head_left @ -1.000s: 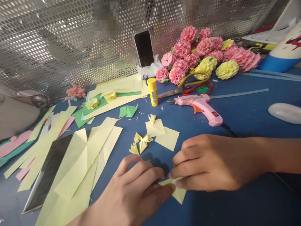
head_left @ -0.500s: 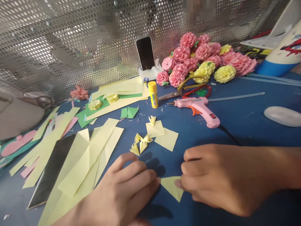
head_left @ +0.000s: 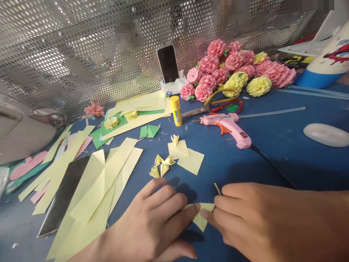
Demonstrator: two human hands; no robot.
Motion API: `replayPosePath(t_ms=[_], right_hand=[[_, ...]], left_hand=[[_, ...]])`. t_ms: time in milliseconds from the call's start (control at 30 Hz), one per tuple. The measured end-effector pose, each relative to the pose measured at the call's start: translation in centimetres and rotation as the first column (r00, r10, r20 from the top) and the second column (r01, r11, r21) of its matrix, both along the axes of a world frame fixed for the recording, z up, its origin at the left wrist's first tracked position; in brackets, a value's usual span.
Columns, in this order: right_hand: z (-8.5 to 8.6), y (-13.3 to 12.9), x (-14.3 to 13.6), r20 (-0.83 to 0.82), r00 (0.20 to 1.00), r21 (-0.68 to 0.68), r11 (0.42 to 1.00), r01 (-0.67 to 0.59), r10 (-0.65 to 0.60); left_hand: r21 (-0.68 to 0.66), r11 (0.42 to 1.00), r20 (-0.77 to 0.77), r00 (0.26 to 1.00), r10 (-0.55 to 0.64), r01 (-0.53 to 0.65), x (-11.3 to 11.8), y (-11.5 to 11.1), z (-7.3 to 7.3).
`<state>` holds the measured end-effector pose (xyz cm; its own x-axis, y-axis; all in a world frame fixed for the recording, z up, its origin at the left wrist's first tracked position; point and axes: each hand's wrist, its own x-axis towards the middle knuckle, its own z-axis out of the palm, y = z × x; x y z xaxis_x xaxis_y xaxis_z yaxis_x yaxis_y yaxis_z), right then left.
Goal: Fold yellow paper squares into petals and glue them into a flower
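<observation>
A small folded triangle of yellow paper (head_left: 201, 220) is between my two hands at the bottom centre. My left hand (head_left: 160, 218) has its fingers curled, with the index fingertip on the upper part of the paper and the thumb lower down, apart from it. From the right, my right hand (head_left: 253, 214) grips the other side, its thumb tip on the paper's face and its fingers covering a corner. A thin yellow paper edge (head_left: 217, 188) sticks up beside its knuckles. Just beyond lie small folded yellow paper pieces (head_left: 163, 164) and flat yellow squares (head_left: 191, 162).
Yellow paper strips (head_left: 109, 189) and a dark tablet-like slab (head_left: 65, 196) lie left. Behind are a glue stick (head_left: 176, 112), scissors (head_left: 199, 110), a pink glue gun (head_left: 231, 125) with its cord, a phone (head_left: 167, 64) and pink and yellow paper flowers (head_left: 215, 69). A white mouse (head_left: 325, 134) lies right.
My left index finger has moved right onto the triangle, and its thumb now shows apart below. My right hand has dropped lower, and a thin paper edge appears beside it.
</observation>
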<state>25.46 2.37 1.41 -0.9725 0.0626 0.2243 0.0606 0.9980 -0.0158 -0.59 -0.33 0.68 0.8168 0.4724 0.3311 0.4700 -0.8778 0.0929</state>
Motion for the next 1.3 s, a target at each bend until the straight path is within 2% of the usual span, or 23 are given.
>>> replayPosePath(t_ms=[100, 267, 533, 700, 867, 967, 1033, 1133, 1200, 1300], right_hand=[[-0.1, -0.1, 0.1, 0.016, 0.998, 0.019, 0.998, -0.062, 0.062], [-0.3, -0.2, 0.3, 0.011, 0.999, 0.026, 0.998, -0.054, 0.053], [-0.2, -0.4, 0.4, 0.062, 0.997, 0.061, 0.997, -0.051, 0.047], [0.5, 0.0, -0.1, 0.037, 0.999, 0.036, 0.999, -0.028, 0.027], [0.0, 1.4, -0.6, -0.037, 0.998, -0.067, 0.997, -0.046, 0.044], [-0.9, 2.7, -0.8, -0.127, 0.989, -0.063, 0.995, -0.078, 0.069], [-1.5, 3.5, -0.9, -0.140, 0.990, -0.093, 0.995, -0.045, 0.031], [-2.1, 4.1, -1.2, -0.124, 0.992, -0.271, 0.962, -0.008, -0.027], [-2.3, 4.1, -1.3, -0.103, 0.994, -0.359, 0.933, 0.004, -0.044], [-2.4, 4.0, -1.5, -0.095, 0.993, -0.401, 0.916, 0.020, -0.064]], left_hand=[[-0.056, 0.998, -0.002, 1.000, 0.015, -0.015, 0.4, 0.1, 0.3], [-0.084, 0.996, -0.042, 0.999, -0.023, 0.019, 1.1, 0.4, 0.1], [-0.077, 0.997, -0.079, 0.997, -0.017, 0.011, 2.3, 0.5, -0.2], [-0.049, 0.999, 0.019, 1.000, 0.000, 0.001, 1.2, 0.4, -0.2], [-0.045, 0.999, 0.102, 0.995, -0.015, 0.020, -1.1, 0.6, -0.9], [0.012, 1.000, 0.156, 0.988, 0.007, -0.009, -1.8, 0.3, -1.2], [0.065, 0.996, 0.204, 0.978, 0.048, -0.062, -1.9, 0.0, -1.4], [0.097, 0.989, 0.249, 0.965, 0.088, -0.115, -1.8, -0.5, -1.4], [0.095, 0.990, 0.249, 0.966, 0.074, -0.100, -1.5, -0.7, -1.3], [0.102, 0.994, 0.216, 0.976, 0.005, -0.028, -0.9, -0.9, -1.0]])
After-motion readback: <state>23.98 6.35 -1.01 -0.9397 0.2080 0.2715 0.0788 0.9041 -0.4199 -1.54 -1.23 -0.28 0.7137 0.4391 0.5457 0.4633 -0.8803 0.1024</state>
